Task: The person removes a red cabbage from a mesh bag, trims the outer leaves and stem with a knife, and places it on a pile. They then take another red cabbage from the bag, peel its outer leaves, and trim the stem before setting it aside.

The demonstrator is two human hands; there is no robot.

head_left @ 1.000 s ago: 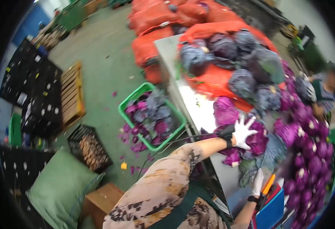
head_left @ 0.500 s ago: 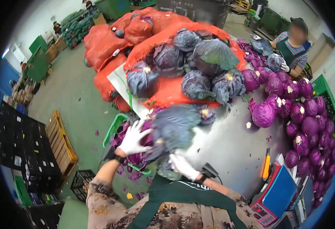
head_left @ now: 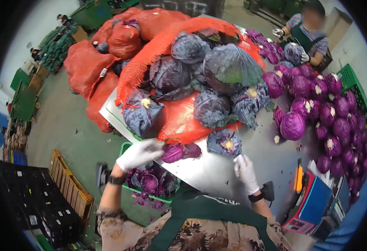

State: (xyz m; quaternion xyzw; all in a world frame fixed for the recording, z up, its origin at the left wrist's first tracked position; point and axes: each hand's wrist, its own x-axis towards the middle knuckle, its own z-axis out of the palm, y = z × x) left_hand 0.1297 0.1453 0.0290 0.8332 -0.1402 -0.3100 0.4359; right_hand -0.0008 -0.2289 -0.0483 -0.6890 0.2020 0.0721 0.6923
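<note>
My left hand [head_left: 140, 154], in a white glove, is slightly blurred, its fingers stretched out beside purple cabbage leaves [head_left: 178, 153] at the table edge. My right hand [head_left: 246, 174], also gloved, is closed on something too small to make out, just below a dark cabbage [head_left: 224, 143] with its pale cut stem showing. Behind both hands, large dark cabbages [head_left: 169, 77] lie in and on an opened red mesh sack [head_left: 179, 119]. Below my left hand, a green crate [head_left: 169, 200] holds loose purple leaves.
Peeled purple cabbages [head_left: 341, 133] are piled at the right, before a green crate [head_left: 351, 85]. An orange-handled tool [head_left: 299, 179] and folders [head_left: 315, 198] lie near the right edge. A co-worker [head_left: 307, 37] holds a cabbage at the back right. Full red sacks [head_left: 85, 71] stand left.
The large dark leafy mass between my hands is gone from there. My left hand has moved slightly left, my right hand right and up towards the stemmed cabbage. The view has shifted.
</note>
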